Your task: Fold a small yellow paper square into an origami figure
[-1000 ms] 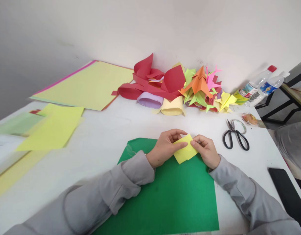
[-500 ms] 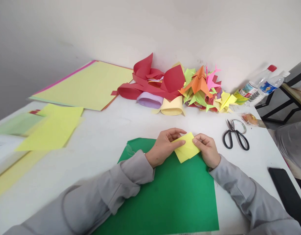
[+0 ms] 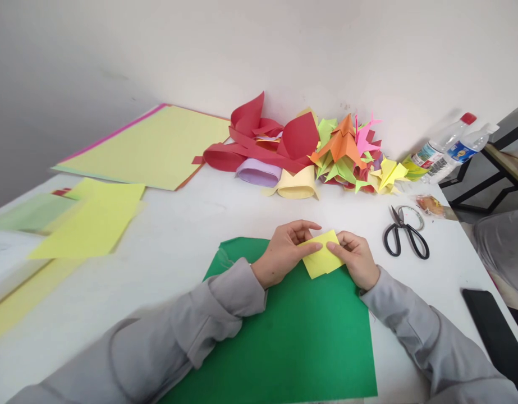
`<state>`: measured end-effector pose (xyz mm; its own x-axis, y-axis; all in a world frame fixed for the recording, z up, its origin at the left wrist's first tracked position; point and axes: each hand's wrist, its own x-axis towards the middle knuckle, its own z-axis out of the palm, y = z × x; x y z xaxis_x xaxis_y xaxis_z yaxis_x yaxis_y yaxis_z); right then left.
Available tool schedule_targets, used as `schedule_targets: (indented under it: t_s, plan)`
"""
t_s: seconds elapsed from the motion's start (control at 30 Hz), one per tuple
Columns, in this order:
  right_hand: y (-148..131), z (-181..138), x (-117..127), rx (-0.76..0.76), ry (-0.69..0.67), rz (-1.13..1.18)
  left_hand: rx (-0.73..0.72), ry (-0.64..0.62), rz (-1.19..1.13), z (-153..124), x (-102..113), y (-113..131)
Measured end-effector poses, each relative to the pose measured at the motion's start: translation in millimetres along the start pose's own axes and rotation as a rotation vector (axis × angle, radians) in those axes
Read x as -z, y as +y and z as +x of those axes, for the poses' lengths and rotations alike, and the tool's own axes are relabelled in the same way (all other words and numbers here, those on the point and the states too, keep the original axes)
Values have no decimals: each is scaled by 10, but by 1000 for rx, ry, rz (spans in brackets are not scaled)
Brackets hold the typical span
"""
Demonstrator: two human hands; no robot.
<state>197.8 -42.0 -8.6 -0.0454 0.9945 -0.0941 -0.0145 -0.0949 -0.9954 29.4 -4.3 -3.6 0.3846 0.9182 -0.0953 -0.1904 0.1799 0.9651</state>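
Folded yellow paper (image 3: 321, 262) lies between left hand (image 3: 283, 251) and right hand (image 3: 360, 262), both pinching it.

My left arm (image 3: 149, 348) comes in from lower left, my right arm (image 3: 427, 336) from lower right, both grey-sleeved, angled inward. Left hand (image 3: 282, 252): thumb stretched rightward, fingers curved over above it, in a pinch. Right hand (image 3: 358, 261): thumb pointing leftward, fingers bent, also pinching. Thumb tips near each other, slightly apart. Both hands bare.
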Motion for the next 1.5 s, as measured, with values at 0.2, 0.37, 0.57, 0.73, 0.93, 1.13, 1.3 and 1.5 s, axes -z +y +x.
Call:
schedule_targets:
  t_s: [0.2, 0.37, 0.57, 0.73, 0.93, 1.13, 1.3, 1.5]
  plan:
    - [12, 6, 9, -25, 15, 52, 21, -40, -55, -6, 16, 15]
    - [56, 19, 17, -30, 53, 104, 25, -45, -100, -12, 21, 23]
    - [81, 19, 22, -19, 80, 100, 0, 3, -96, 17, 31, -28]
    - [80, 22, 28, -21, 81, 127, 33, -1, -141, 16, 30, -18]
    - [103, 23, 38, -32, 105, 196, 61, -24, -188, 15, 38, 2]
    - [101, 19, 35, -4, 108, 208, 51, 31, -171, 10, 40, 20]
    - [96, 25, 35, -10, 124, 228, 40, 69, -170, 7, 35, 27]
    - [84, 20, 35, -8, 140, 237, 4, 83, -152, 9, 21, 15]
